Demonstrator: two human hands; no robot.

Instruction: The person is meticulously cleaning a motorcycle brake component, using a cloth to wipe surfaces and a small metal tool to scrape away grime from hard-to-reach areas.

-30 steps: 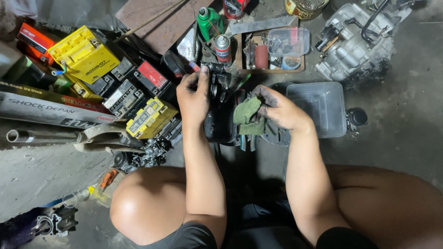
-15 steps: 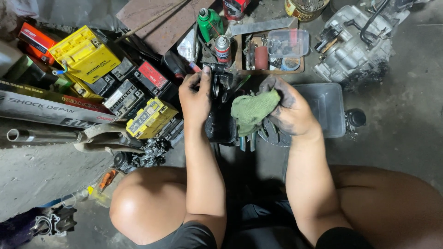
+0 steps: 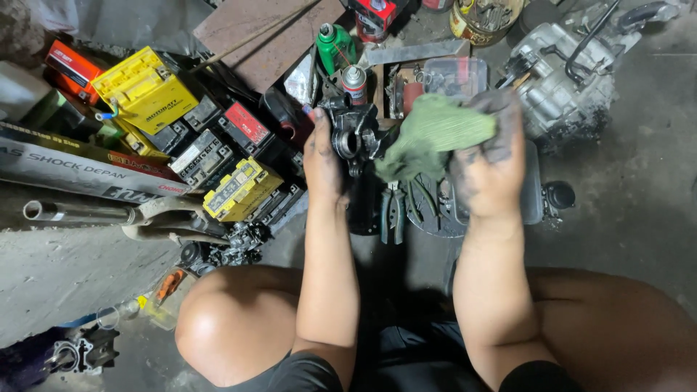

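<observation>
The left hand (image 3: pixel 323 156) is closed round a dark, greasy metal part (image 3: pixel 353 134), holding it up in front of the knees with a round bore facing the camera. The right hand (image 3: pixel 492 163), black with grease, grips a green rag (image 3: pixel 433 134) that is bunched and drapes toward the part, its edge just beside or touching it; which one cannot be told.

Under the hands, pliers (image 3: pixel 393 212) with dark green grips lie on the floor (image 3: pixel 639 218), beside a grey tray (image 3: pixel 535 190) mostly hidden by the right hand. Just beyond the part stand a spray can (image 3: pixel 354 83) with a red cap and a green bottle (image 3: pixel 335 47). To the left is a heap of batteries, a yellow one (image 3: pixel 145 88) on top and a smaller yellow one (image 3: pixel 239 189) nearer the left arm. At upper right sits a grey engine (image 3: pixel 563 76). A metal pipe (image 3: pixel 72 212) lies at far left.
</observation>
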